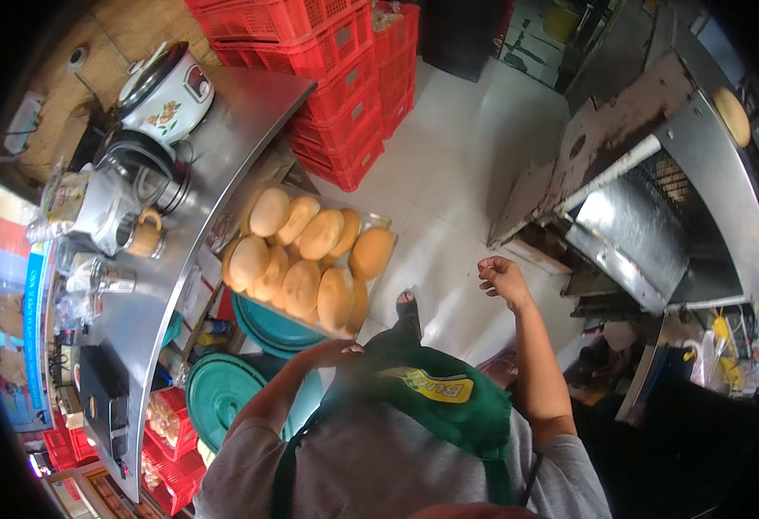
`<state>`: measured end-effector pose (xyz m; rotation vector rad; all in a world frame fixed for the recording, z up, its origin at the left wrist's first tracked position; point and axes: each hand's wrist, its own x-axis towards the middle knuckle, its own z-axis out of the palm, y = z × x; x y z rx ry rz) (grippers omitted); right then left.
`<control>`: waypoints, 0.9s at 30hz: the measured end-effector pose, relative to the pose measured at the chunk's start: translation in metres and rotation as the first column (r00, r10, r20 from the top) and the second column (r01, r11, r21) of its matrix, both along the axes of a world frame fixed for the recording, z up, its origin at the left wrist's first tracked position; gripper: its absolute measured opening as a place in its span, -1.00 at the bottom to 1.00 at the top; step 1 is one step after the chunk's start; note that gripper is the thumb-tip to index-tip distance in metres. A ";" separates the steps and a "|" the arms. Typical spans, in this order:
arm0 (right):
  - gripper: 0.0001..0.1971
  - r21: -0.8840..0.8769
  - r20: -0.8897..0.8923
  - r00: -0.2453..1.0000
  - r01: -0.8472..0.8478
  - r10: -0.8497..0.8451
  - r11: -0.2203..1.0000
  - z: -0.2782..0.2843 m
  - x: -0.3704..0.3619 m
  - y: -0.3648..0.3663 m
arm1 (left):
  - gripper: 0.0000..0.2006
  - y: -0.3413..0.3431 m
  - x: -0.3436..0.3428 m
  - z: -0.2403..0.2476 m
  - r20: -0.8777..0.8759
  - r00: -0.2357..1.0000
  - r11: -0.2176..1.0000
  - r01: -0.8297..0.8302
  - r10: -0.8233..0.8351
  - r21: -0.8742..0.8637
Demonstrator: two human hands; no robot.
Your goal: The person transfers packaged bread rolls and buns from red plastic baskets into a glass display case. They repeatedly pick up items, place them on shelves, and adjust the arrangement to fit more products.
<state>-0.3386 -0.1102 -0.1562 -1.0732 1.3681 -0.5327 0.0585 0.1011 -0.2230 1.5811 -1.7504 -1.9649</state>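
In the head view, a tray (382, 281) of large oval bread rolls (319, 235) sits at the person's eleven o'clock. From the left hand (336, 352) it lies at eleven o'clock as well, its near corner just beside the fingers; from the right hand (502, 278) it lies at nine o'clock, well apart. The left is thus plainly the nearer. The tray's long axis runs roughly from between nine and ten to between three and four o'clock.

The left hand is partly hidden against the apron (431, 389), so I cannot tell whether it grips the tray's edge. The right hand is relaxed, fingers half curled, with nothing visible in its grasp.

The edge of the steel bench (224, 143) passes close on the tray's ten o'clock side. Stacked red crates (336, 108) stand at its twelve, and green lids (221, 394) show at its seven, so those sides look tight. The wider room is toward two o'clock, where tiled floor (453, 173) stretches to the steel oven (715, 182), itself at two o'clock from the right hand.
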 end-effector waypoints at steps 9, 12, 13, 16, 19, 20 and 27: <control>-0.75 0.148 -0.183 0.966 -0.155 0.181 0.977 -0.034 -0.013 -0.208 | -0.63 -0.040 -0.005 -0.052 -0.220 0.858 0.833 -0.339 0.464 0.438; -0.71 0.212 -0.239 0.955 -0.123 0.173 0.969 -0.056 -0.016 -0.262 | -0.62 -0.045 -0.009 -0.036 -0.156 0.801 0.754 -0.450 0.577 0.479; -0.70 0.229 -0.250 0.952 -0.117 0.174 0.966 -0.072 -0.022 -0.278 | -0.61 -0.052 -0.011 -0.033 -0.136 0.782 0.731 -0.485 0.608 0.480; -0.68 0.311 -0.403 0.874 -0.150 0.273 0.939 -0.131 -0.049 -0.314 | -0.60 -0.063 -0.019 -0.013 -0.056 0.718 0.645 -0.585 0.694 0.491; -0.68 0.463 -0.442 0.808 -0.165 0.389 0.871 -0.179 -0.067 -0.345 | -0.59 -0.094 -0.030 0.002 0.009 0.637 0.557 -0.680 0.771 0.477; -0.69 0.511 -0.428 0.813 -0.142 0.395 0.848 -0.193 -0.074 -0.353 | -0.58 -0.104 -0.036 0.010 0.031 0.609 0.527 -0.710 0.793 0.466; -0.75 0.387 -0.328 0.914 -0.102 0.240 0.916 -0.248 -0.103 -0.460 | -0.55 -0.247 -0.034 0.064 0.078 0.568 0.508 -0.782 0.819 0.363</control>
